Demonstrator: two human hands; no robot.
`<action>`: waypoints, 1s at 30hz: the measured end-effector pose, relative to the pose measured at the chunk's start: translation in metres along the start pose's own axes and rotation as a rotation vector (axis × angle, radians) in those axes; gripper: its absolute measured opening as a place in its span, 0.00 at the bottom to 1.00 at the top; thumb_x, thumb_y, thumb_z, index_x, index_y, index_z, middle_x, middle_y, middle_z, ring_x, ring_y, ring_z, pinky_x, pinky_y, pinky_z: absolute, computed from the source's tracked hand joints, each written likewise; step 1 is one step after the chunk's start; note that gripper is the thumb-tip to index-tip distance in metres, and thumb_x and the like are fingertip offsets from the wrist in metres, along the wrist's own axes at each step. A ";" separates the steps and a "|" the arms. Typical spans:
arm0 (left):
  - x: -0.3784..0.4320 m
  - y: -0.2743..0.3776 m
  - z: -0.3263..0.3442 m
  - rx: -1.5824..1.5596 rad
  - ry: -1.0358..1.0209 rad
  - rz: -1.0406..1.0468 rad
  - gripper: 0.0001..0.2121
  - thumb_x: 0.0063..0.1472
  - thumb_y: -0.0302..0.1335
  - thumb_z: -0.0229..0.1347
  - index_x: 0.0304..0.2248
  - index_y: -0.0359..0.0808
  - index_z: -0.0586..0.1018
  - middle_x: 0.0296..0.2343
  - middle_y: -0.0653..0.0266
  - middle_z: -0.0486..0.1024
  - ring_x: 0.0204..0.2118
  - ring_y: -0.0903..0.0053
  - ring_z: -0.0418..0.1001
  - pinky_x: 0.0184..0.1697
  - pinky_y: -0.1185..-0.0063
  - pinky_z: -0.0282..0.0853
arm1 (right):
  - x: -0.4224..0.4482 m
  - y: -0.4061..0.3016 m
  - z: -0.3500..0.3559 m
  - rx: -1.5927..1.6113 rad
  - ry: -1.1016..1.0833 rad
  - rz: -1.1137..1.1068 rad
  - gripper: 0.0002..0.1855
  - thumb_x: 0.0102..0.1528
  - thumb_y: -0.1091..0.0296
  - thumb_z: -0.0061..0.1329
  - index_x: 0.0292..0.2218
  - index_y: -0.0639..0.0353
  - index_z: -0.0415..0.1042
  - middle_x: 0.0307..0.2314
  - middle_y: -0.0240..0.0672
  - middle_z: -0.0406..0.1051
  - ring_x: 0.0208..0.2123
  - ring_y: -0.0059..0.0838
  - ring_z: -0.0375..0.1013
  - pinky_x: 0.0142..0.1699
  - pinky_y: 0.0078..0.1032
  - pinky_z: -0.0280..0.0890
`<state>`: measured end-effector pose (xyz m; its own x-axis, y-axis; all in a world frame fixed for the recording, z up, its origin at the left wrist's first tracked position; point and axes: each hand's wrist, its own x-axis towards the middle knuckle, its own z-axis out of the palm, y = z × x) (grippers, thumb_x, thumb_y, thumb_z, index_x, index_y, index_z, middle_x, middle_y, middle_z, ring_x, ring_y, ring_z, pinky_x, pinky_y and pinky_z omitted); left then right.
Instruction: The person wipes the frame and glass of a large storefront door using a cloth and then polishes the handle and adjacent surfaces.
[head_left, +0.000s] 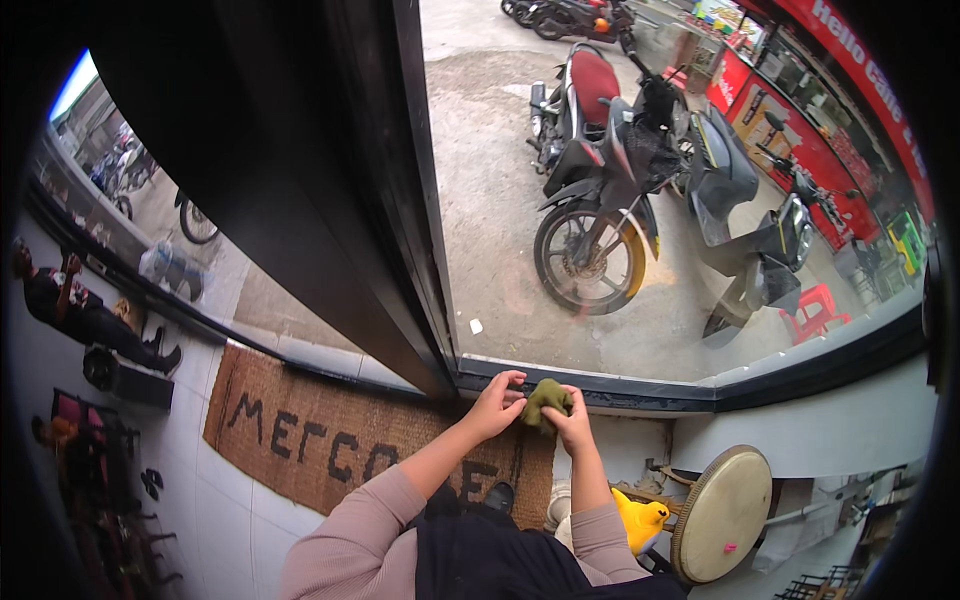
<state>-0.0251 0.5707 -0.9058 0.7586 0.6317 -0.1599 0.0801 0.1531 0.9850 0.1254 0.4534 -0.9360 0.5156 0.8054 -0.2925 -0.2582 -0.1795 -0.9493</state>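
A crumpled olive-green cloth is gripped by my right hand, its thumb pressed on the near side of the fabric. Just left of the cloth, my left hand is raised with its fingers apart and slightly curled, holding nothing. Both hands are in front of the lower black frame of a large glass window. Beyond the glass stand a motorcycle with a red seat and a dark scooter.
Underfoot lies a brown woven doormat with dark lettering. A round padded stool and a yellow plush toy are at the lower right. A thick black frame post rises left of the window. At far left a person sits.
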 end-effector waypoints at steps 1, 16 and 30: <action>0.002 -0.005 -0.005 0.325 0.028 0.113 0.20 0.52 0.22 0.52 0.45 0.33 0.63 0.40 0.56 0.64 0.44 0.70 0.66 0.44 0.78 0.65 | 0.008 0.018 -0.007 0.031 0.116 0.040 0.27 0.42 0.78 0.53 0.44 0.56 0.58 0.36 0.34 0.65 0.39 0.24 0.65 0.44 0.22 0.62; 0.040 -0.389 -0.058 0.922 0.198 -0.424 0.35 0.49 0.32 0.54 0.54 0.36 0.51 0.54 0.51 0.44 0.57 0.55 0.41 0.52 0.58 0.53 | 0.162 0.341 0.069 -0.807 0.284 -0.377 0.29 0.37 0.72 0.54 0.42 0.55 0.59 0.40 0.41 0.58 0.42 0.46 0.63 0.43 0.35 0.63; 0.073 -0.513 -0.078 1.046 0.376 0.205 0.29 0.53 0.40 0.49 0.52 0.35 0.55 0.49 0.45 0.57 0.54 0.56 0.54 0.54 0.66 0.52 | 0.158 0.379 0.131 -0.809 0.028 -0.894 0.36 0.37 0.73 0.52 0.51 0.59 0.58 0.46 0.43 0.56 0.49 0.46 0.55 0.55 0.36 0.52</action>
<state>-0.0614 0.5979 -1.4282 0.5913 0.7871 0.1756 0.6120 -0.5797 0.5380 0.0022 0.5868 -1.3270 0.2711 0.8149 0.5123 0.7807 0.1251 -0.6122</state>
